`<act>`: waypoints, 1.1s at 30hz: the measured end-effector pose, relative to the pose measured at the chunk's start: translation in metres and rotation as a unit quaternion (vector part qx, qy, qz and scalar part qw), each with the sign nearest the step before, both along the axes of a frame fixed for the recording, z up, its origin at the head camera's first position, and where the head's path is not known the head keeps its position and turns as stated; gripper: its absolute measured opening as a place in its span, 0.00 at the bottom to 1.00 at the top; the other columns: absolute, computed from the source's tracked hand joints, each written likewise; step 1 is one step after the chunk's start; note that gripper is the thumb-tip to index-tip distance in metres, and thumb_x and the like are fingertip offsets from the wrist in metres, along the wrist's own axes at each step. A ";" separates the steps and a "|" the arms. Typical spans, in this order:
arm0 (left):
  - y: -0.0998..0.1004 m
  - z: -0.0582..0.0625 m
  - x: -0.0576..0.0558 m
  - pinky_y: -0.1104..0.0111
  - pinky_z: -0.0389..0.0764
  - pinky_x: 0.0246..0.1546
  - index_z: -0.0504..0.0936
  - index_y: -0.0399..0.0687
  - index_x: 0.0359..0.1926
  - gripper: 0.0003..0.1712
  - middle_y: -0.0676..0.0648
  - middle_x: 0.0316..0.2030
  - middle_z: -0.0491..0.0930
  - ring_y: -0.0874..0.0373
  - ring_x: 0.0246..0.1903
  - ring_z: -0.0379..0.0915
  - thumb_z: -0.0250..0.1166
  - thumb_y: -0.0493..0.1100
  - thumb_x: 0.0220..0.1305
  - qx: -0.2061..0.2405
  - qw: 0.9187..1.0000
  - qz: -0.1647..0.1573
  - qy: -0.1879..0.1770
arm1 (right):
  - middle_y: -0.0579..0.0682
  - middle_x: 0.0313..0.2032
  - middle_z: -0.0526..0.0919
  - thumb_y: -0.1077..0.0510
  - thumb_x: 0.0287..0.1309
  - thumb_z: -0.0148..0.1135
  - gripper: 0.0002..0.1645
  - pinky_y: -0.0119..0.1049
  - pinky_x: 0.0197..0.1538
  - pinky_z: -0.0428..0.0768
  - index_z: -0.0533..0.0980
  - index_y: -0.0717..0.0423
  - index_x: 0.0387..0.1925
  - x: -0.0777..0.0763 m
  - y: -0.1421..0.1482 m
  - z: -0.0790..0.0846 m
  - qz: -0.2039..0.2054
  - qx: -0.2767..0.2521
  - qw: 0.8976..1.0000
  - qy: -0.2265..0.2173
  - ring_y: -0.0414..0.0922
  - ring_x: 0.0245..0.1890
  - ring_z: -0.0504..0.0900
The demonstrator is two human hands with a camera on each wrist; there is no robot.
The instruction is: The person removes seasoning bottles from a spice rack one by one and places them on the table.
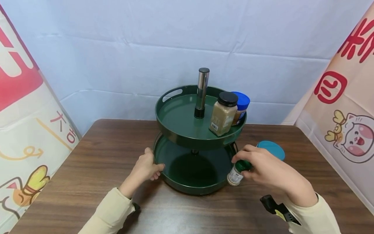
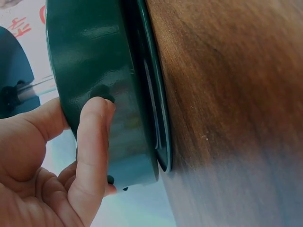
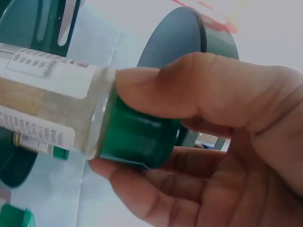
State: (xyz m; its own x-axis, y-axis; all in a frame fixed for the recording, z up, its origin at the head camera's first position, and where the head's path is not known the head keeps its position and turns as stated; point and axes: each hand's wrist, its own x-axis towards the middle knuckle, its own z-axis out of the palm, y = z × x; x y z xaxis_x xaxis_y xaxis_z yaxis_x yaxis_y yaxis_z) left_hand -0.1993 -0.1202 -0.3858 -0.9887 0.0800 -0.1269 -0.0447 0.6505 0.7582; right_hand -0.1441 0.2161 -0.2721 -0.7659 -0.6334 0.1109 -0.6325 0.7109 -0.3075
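Observation:
A round two-tier dark green tray stands on the table. My left hand point(image 1: 146, 167) grips the left edge of its lower tier point(image 1: 190, 189), thumb over the rim; the left wrist view shows a finger point(image 2: 93, 146) against the outer wall. By the lower tier's right side, my right hand point(image 1: 267, 167) pinches the green cap of a small clear spice jar point(image 1: 234, 177) with a white label. The jar tilts, its base pointing toward the tray. In the right wrist view the thumb point(image 3: 156, 90) lies over the cap point(image 3: 139, 137), with fingers beneath.
The upper tier point(image 1: 181, 115) holds a black-lidded jar point(image 1: 222, 115) of tan powder and a blue-lidded jar point(image 1: 241, 102). A metal post point(image 1: 202, 91) rises from its middle. A teal-blue round lid point(image 1: 271, 149) shows behind my right hand. White cloth point(image 1: 117, 65) hangs behind the table point(image 1: 96, 175).

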 end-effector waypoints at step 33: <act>-0.001 -0.002 -0.002 0.66 0.75 0.12 0.56 0.28 0.52 0.33 0.45 0.12 0.75 0.56 0.10 0.73 0.67 0.37 0.55 0.008 1.000 0.005 0.002 | 0.46 0.33 0.70 0.69 0.37 0.67 0.19 0.36 0.28 0.66 0.76 0.49 0.34 -0.005 0.082 -0.025 -0.123 0.067 0.989 -0.045 0.43 0.28 0.67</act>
State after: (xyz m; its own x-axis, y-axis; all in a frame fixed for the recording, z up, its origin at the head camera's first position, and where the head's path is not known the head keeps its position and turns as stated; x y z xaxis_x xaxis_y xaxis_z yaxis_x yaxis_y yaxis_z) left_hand -0.2009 -0.1210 -0.3878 -0.9898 0.0731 -0.1223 -0.0479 0.6379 0.7686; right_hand -0.1488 0.2980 -0.2969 -0.9020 -0.4301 -0.0381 -0.4086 0.8787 -0.2467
